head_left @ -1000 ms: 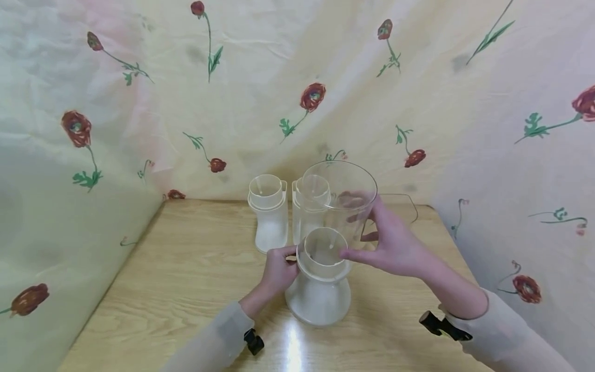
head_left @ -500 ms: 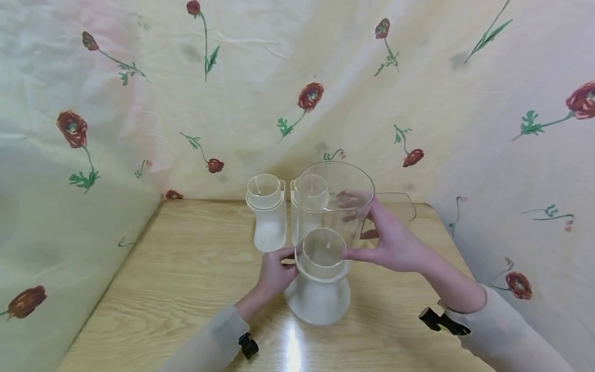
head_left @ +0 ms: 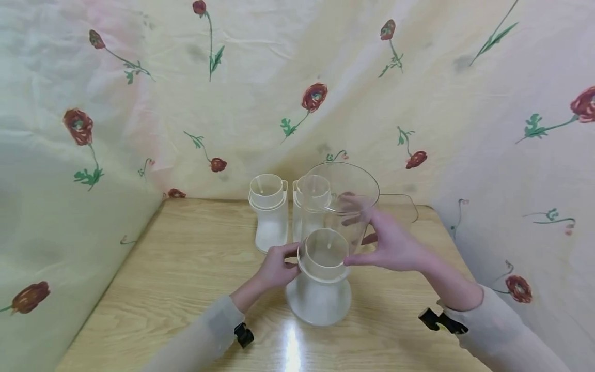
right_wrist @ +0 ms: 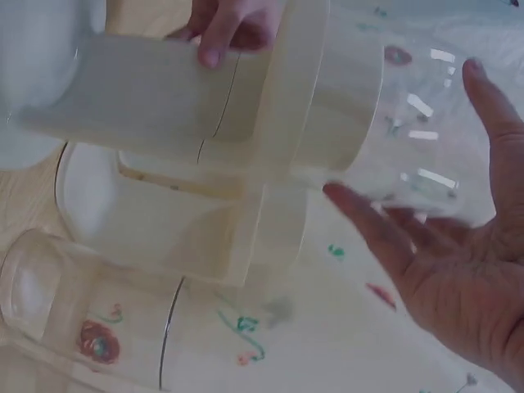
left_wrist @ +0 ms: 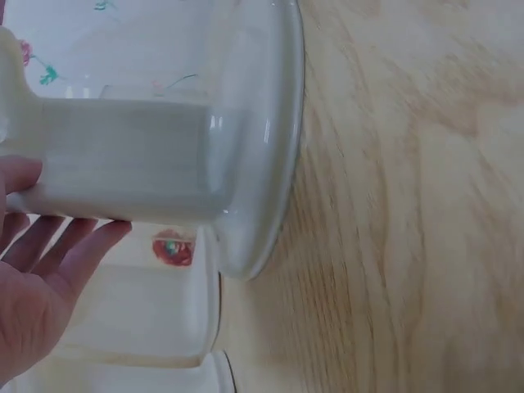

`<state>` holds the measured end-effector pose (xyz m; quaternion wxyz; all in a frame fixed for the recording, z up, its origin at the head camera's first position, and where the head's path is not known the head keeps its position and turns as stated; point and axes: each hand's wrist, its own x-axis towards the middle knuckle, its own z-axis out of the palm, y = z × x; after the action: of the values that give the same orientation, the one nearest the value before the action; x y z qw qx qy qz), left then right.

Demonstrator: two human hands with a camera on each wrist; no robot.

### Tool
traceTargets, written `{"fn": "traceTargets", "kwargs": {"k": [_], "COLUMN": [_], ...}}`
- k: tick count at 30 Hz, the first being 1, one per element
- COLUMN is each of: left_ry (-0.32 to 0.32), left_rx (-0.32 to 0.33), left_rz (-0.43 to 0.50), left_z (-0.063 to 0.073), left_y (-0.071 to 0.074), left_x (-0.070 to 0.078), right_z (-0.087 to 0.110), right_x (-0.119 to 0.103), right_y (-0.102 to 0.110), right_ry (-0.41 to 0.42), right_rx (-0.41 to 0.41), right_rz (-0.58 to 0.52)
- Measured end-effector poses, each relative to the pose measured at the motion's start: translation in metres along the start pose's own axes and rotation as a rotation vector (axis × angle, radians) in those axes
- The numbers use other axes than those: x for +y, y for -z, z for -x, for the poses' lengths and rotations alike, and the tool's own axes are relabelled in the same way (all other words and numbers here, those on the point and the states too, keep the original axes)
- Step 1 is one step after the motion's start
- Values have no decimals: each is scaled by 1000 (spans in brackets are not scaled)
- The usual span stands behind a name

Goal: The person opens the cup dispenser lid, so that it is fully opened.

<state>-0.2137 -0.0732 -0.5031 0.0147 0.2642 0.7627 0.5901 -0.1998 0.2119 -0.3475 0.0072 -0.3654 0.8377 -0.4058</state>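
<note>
A white stand (head_left: 318,299) with a flared round base and a collared top is upright on the table. My left hand (head_left: 277,266) grips its neck from the left. In the left wrist view the thumb lies on the near side of the white stem (left_wrist: 123,155), with fingers along its lower edge. A clear, wide-mouthed cylindrical container (head_left: 337,219) surrounds or sits at the stand's collar; whether it is fully seated cannot be told. My right hand (head_left: 395,243) holds this container from the right, thumb low near the collar. The right wrist view shows fingers spread round the clear wall (right_wrist: 422,131).
Two similar white stands with collared tops, a left one (head_left: 271,227) and a right one (head_left: 307,227), stand close behind. A thin-lined clear thing (head_left: 412,206) is at the back right. Flowered cloth (head_left: 260,119) borders the wooden table (head_left: 200,268) at back and sides.
My right thumb and the clear container have shifted slightly downward. The left forearm has moved a little to the left. Both hands keep their hold, and the white stand stays in place.
</note>
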Motion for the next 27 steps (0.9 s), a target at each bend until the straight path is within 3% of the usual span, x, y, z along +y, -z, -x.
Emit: {"fn": "traceTargets", "kwargs": {"k": [6,14,22,27], "left_ry": [36,64,27,-18], "left_rx": [37,-33,-25,-59], "left_rz": [93,129,138,160], "left_z": [7,2,10,5], "left_y": [0,3,6,15], "left_x": [-4,-4,-3,-3], "right_z": [0,5,1,3], "right_x": [13,19,31,26], "right_y": [4,-1,3,1], "right_ry": [33,48,87,76], "right_rx": [-53,9,-59,-31], "right_rz": [-66,-37,-125,-83]}}
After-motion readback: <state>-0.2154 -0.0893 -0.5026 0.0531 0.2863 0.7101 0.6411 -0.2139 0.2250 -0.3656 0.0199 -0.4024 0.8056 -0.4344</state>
